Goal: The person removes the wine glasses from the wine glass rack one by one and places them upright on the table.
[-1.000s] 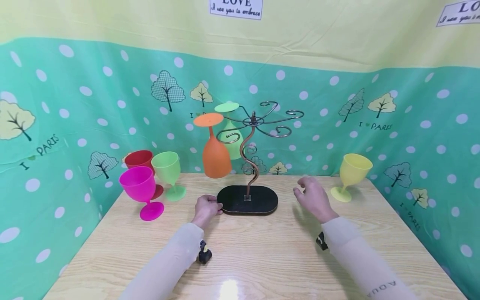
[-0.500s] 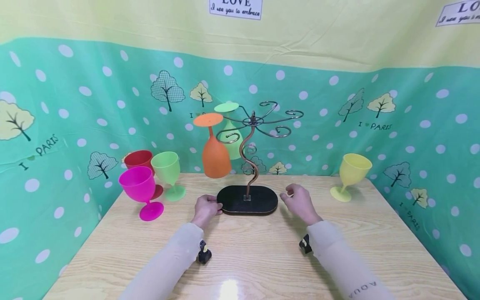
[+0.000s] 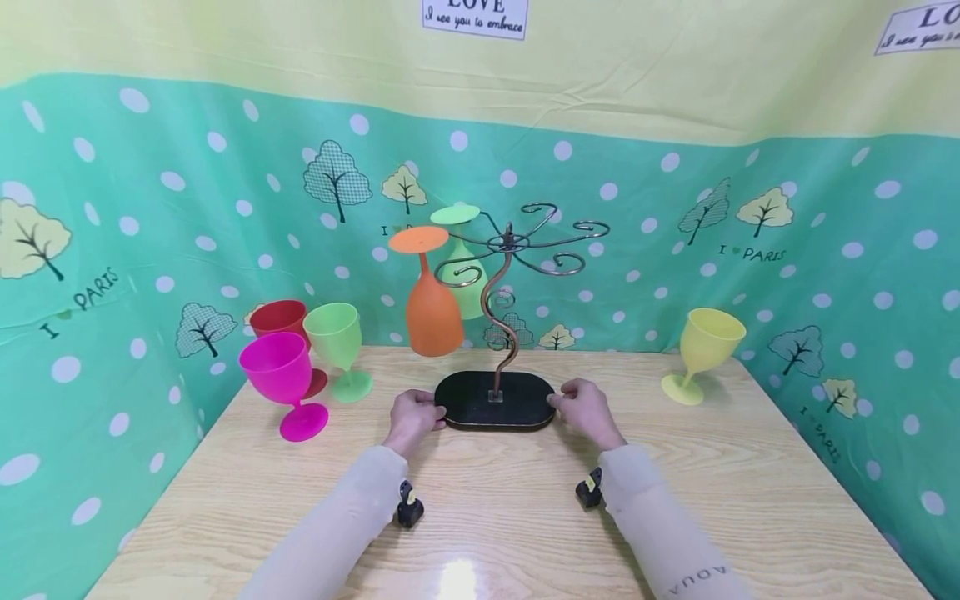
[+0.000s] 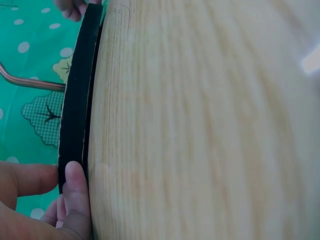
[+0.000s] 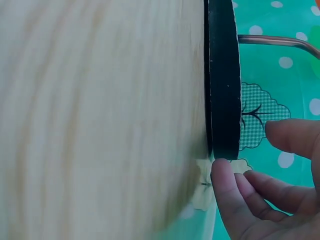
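Observation:
A metal wine glass rack point(image 3: 495, 321) with curled arms stands upright on an oval black base point(image 3: 495, 412). An orange goblet point(image 3: 433, 317) and a green goblet point(image 3: 467, 292) hang upside down from its left arms. My left hand point(image 3: 412, 419) pinches the left end of the base, thumb on the top edge and a finger along the side in the left wrist view. At the right end is my right hand point(image 3: 587, 410). In the right wrist view its fingertip point(image 5: 223, 172) is at the base's end, while the thumb point(image 5: 287, 134) stands apart from the top face.
On the left of the wooden table point(image 3: 480, 517) stand a magenta goblet point(image 3: 277, 371), a red goblet point(image 3: 279, 315) and another green goblet point(image 3: 334, 333), all upright. A yellow goblet point(image 3: 708, 340) stands at the right. A patterned curtain point(image 3: 630, 208) hangs behind.
My right hand has moved left across the table to the right end of the base. The left hand and the rack stay in place.

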Demonstrator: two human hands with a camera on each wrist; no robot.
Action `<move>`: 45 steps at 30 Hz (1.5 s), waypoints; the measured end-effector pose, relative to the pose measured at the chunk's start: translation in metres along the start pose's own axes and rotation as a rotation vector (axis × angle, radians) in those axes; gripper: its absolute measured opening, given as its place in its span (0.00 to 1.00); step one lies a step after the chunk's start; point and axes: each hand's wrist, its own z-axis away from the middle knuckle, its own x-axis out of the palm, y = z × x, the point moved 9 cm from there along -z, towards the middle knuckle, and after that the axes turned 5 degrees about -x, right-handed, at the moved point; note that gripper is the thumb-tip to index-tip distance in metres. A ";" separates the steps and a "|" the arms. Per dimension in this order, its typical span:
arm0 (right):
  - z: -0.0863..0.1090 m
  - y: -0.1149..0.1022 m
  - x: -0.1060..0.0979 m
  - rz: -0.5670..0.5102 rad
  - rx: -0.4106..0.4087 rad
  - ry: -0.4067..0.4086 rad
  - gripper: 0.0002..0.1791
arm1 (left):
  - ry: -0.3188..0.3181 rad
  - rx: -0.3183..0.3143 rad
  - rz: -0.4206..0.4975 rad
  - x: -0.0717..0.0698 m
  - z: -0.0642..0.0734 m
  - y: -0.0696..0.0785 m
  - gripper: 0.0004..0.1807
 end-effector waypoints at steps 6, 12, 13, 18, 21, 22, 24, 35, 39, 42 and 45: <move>-0.002 0.004 0.007 0.021 0.033 0.012 0.24 | 0.000 -0.013 0.002 0.000 0.000 -0.001 0.19; -0.002 0.006 0.011 0.023 0.057 0.008 0.23 | -0.006 -0.015 0.005 0.000 0.000 -0.001 0.19; -0.001 0.006 0.012 0.023 0.060 0.006 0.22 | -0.008 -0.016 0.005 0.000 0.000 -0.001 0.19; -0.002 0.006 0.013 0.030 0.070 0.001 0.20 | -0.015 -0.027 0.005 0.000 0.000 0.001 0.19; -0.003 0.005 0.013 0.036 0.075 0.002 0.19 | -0.014 -0.031 -0.013 -0.003 0.002 0.005 0.19; -0.003 0.005 0.013 0.034 0.078 0.003 0.19 | -0.015 -0.030 -0.020 -0.004 0.002 0.006 0.19; -0.003 0.005 0.013 0.027 0.086 0.006 0.19 | -0.014 -0.017 -0.047 -0.009 0.004 0.010 0.19; -0.001 0.008 0.014 -0.033 0.134 0.014 0.19 | -0.019 0.091 -0.071 -0.033 0.011 0.053 0.21; 0.000 0.010 0.014 -0.051 0.151 0.024 0.20 | -0.019 0.134 -0.074 -0.041 0.016 0.077 0.20; 0.001 0.010 0.015 -0.062 0.155 0.023 0.20 | -0.002 0.174 -0.082 -0.049 0.021 0.098 0.21; 0.002 0.011 0.015 -0.072 0.156 0.023 0.20 | 0.040 0.240 -0.128 -0.056 0.028 0.120 0.20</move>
